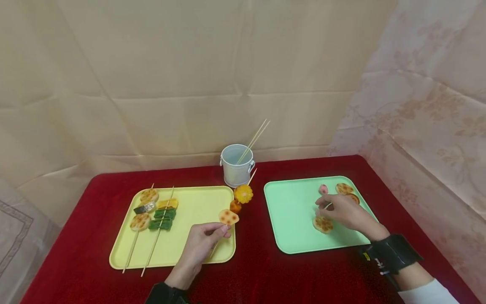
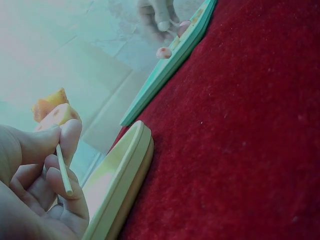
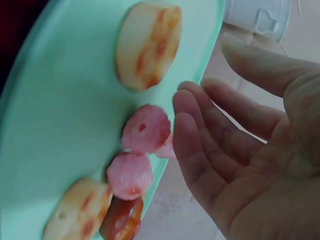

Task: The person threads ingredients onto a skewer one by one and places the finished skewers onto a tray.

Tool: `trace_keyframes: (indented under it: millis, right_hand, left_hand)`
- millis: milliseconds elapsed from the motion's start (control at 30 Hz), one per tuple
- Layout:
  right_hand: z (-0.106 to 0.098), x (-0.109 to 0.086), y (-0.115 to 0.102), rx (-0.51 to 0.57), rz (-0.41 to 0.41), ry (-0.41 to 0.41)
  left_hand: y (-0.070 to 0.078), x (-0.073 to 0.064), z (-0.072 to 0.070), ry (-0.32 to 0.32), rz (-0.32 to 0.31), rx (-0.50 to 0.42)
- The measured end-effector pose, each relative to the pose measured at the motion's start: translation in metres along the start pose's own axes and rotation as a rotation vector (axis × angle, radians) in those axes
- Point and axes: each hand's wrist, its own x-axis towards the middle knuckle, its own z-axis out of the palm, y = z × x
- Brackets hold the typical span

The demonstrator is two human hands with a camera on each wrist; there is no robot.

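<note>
My left hand (image 1: pixel 205 242) pinches a bamboo skewer (image 2: pixel 64 170) between thumb and fingers, near the right edge of the yellow tray (image 1: pixel 197 196). Threaded on it are a flat spotted piece (image 1: pixel 229 217), a small orange-brown piece (image 1: pixel 235 206) and a yellow corn slice (image 1: pixel 243 194). My right hand (image 1: pixel 345 211) hovers over the green tray (image 1: pixel 288 219), its fingers loosely bent and holding nothing in the right wrist view. Close to its fingertips lie pink scalloped pieces (image 3: pixel 146 128). A browned round slice (image 1: pixel 322 224) sits just below that hand.
Two loaded skewers lie on the yellow tray, one with green pieces (image 1: pixel 162 223), one with browned round slices (image 1: pixel 140 221). Behind stands a white metal bucket (image 1: pixel 237 173) with thin sticks (image 1: pixel 255 139) in it. More browned slices (image 1: pixel 344 188) lie at the green tray's far right.
</note>
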Motion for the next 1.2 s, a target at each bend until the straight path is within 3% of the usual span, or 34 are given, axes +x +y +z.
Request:
trace_keyframes:
  millis: [133,300,533,867,1067,1200]
  right_hand:
    - [0.001,-0.005,-0.001,-0.099,-0.010,-0.019]
    - [0.005,-0.008,-0.005,-0.121,0.001,-0.041]
    - [0.011,-0.007,-0.009,-0.176,-0.081,-0.006]
    - [0.015,-0.006,-0.020,-0.235,-0.048,-0.014]
    - [0.017,-0.002,-0.023,-0.235,-0.012,-0.027]
    - [0.018,-0.001,-0.021,-0.192,-0.047,-0.006]
  left_hand:
    - [-0.001,0.001,-0.001,0.005,0.001,-0.003]
    - [-0.003,0.003,-0.003,0.018,-0.005,-0.011]
    - [-0.003,0.003,-0.003,0.032,-0.005,-0.020]
    - [-0.003,0.003,-0.005,0.033,0.006,-0.011]
    - [-0.004,0.003,-0.004,0.029,0.008,-0.014]
    - [-0.004,0.004,-0.004,0.028,0.005,-0.019]
